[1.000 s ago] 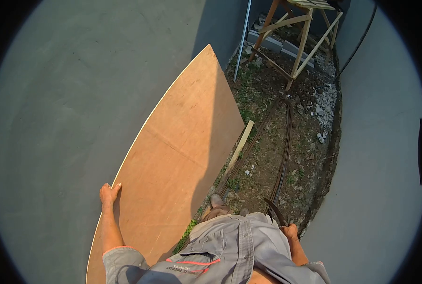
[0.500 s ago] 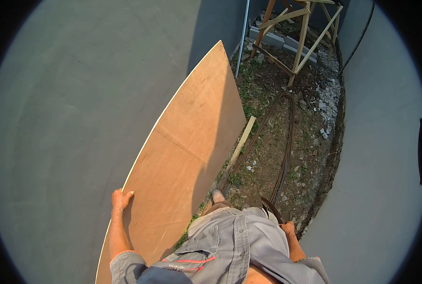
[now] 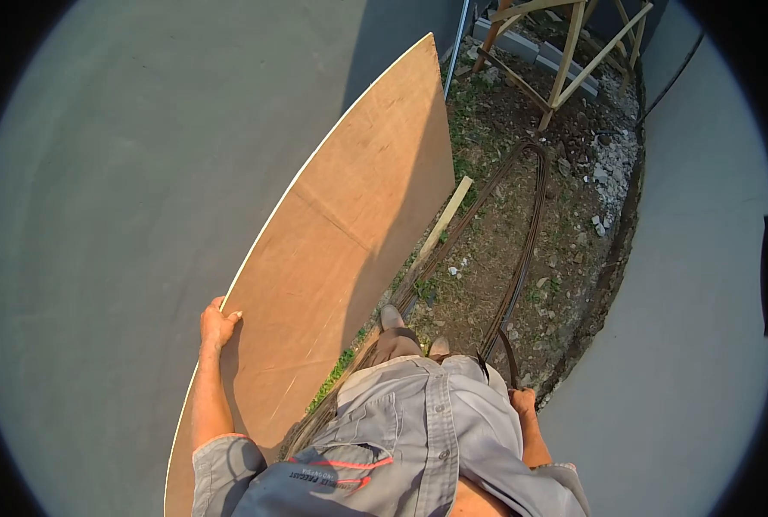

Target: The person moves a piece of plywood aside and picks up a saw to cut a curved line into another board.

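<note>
A large plywood sheet (image 3: pixel 315 250) stands on its edge at my left, close to the grey wall. My left hand (image 3: pixel 218 326) grips its upper edge, thumb on the brown face and fingers over the far side. Low at my right side, my right hand (image 3: pixel 523 400) is closed round the end of a dark, curved tool (image 3: pixel 510 358), perhaps a blade. Sunlight falls on most of the sheet, with shadow along its lower right part.
A bundle of bent steel rods (image 3: pixel 534 207) lies on the soil ahead, beside a wooden strip (image 3: pixel 446 222). Beyond are a timber frame (image 3: pixel 565 60) and grey blocks (image 3: pixel 522 45). Grey walls (image 3: pixel 186 129) rise on both sides; rubble (image 3: pixel 609 177) lines the right one.
The sheet's far tip has shifted up and right in view, and my left hand on its edge sits higher. My right hand is slightly higher too, with more of the dark tool showing.
</note>
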The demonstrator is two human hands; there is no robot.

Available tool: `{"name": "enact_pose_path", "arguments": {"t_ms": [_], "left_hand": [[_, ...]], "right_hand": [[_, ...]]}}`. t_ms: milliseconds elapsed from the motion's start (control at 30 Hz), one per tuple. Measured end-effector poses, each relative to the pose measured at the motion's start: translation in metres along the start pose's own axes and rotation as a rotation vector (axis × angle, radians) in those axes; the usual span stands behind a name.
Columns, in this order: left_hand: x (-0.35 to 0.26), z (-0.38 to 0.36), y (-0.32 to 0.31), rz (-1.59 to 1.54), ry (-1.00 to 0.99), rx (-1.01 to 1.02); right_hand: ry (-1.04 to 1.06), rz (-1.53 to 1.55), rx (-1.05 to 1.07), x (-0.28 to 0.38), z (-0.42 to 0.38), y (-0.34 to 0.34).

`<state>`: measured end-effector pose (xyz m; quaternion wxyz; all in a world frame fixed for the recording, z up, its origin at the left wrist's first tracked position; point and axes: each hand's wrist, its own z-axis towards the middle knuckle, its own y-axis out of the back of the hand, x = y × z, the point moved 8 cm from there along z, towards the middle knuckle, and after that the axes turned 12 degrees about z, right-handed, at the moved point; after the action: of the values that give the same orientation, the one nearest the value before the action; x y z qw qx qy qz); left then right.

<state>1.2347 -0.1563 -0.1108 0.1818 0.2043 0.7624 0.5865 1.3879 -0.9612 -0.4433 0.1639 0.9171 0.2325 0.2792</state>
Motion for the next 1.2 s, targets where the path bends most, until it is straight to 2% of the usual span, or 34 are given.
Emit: {"name": "enact_pose_path", "arguments": {"t_ms": [67,133,200,300,367,400,533,600,633,700,733,800,833,900,1067,1133,1200], "left_hand": [[-0.003,-0.011,0.007,-0.064,-0.005,-0.161],[-0.01,-0.021,0.007,-0.057,-0.011,-0.136],[-0.016,-0.027,-0.002,0.03,0.001,-0.029],[-0.018,-0.036,-0.01,0.092,0.009,-0.018],[-0.025,-0.046,-0.009,0.103,0.023,-0.004],[-0.03,-0.052,-0.008,0.114,0.013,-0.007],[-0.038,-0.065,-0.011,0.077,0.027,-0.008],[-0.043,-0.069,-0.012,0.11,0.006,-0.03],[-0.044,-0.072,-0.013,0.103,0.018,-0.033],[-0.052,-0.08,-0.012,0.134,0.021,-0.046],[-0.055,-0.087,-0.01,0.126,0.041,-0.047],[-0.068,-0.096,-0.008,0.121,0.031,-0.018],[-0.07,-0.1,-0.011,0.129,0.053,0.01],[-0.075,-0.111,-0.014,0.122,0.064,0.003],[-0.089,-0.138,-0.026,0.112,0.062,0.015],[-0.093,-0.146,-0.034,0.115,0.049,0.041],[-0.097,-0.152,-0.042,0.111,0.01,0.054]], "right_hand": [[-0.074,0.059,-0.027,0.002,-0.015,0.013],[-0.134,0.117,-0.056,0.01,-0.029,0.021],[-0.064,0.008,-0.087,0.018,-0.034,0.03],[-0.018,-0.014,-0.029,0.008,-0.027,0.032],[-0.146,0.234,0.014,-0.002,-0.02,0.027],[-0.17,0.467,0.043,-0.01,-0.008,0.021],[-0.14,0.635,0.089,0.079,-0.037,0.019],[0.147,0.553,0.117,0.153,-0.062,0.022],[0.156,0.544,0.124,0.175,-0.072,0.019],[0.646,0.192,-0.157,0.25,-0.108,0.036],[0.658,0.179,-0.144,0.273,-0.122,0.03],[1.011,0.436,-0.114,0.33,-0.161,0.024],[1.023,0.434,-0.099,0.347,-0.167,0.019],[1.066,0.33,0.186,0.385,-0.182,-0.007],[1.263,-0.004,0.285,0.456,-0.291,-0.074],[1.678,0.012,0.269,0.471,-0.315,-0.103],[1.825,-0.17,0.281,0.484,-0.336,-0.135]]}}
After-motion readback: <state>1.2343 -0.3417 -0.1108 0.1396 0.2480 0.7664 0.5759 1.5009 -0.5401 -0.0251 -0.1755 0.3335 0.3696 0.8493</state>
